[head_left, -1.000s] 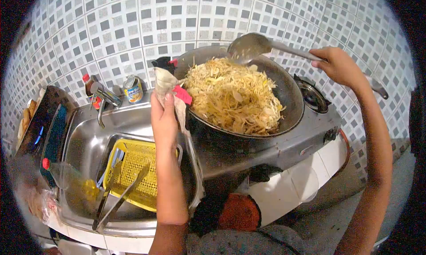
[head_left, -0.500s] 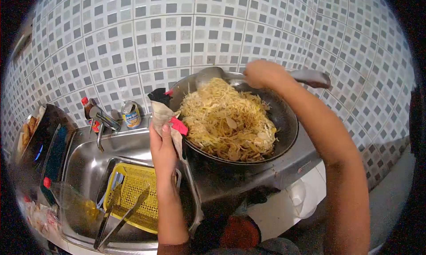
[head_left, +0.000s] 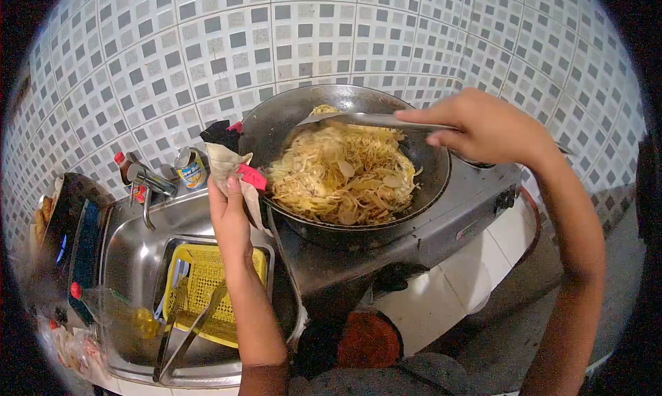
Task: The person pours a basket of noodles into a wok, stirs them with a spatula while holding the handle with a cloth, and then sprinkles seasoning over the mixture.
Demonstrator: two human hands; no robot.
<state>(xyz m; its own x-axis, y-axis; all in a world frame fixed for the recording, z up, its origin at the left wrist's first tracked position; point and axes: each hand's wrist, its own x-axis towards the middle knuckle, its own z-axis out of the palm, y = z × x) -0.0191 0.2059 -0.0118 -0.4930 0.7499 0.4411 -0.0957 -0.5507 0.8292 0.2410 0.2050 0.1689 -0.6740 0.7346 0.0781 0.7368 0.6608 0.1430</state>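
A large dark wok [head_left: 265, 123] on the stove holds a heap of noodles with pale slices [head_left: 345, 172]. At the wok's left edge, my left hand [head_left: 231, 213] is closed on a beige cloth [head_left: 224, 161] with pink and black parts. Over the wok's right side, my right hand [head_left: 476, 123] grips the handle of a metal spatula [head_left: 372, 119], index finger stretched along it. The spatula's blade lies at the upper left of the noodles, which are partly blurred there.
Left of the stove [head_left: 441, 241] is a steel sink [head_left: 127, 258] with a yellow basket [head_left: 200, 258] and metal tongs [head_left: 200, 320]. Behind it stand a faucet [head_left: 148, 213], a can [head_left: 189, 168] and a red-capped bottle [head_left: 124, 165]. A tiled wall rises behind the wok.
My right hand has moved right, and the spatula now lies across the noodles from upper left. In the view, the wok and my left hand have shifted up and left.
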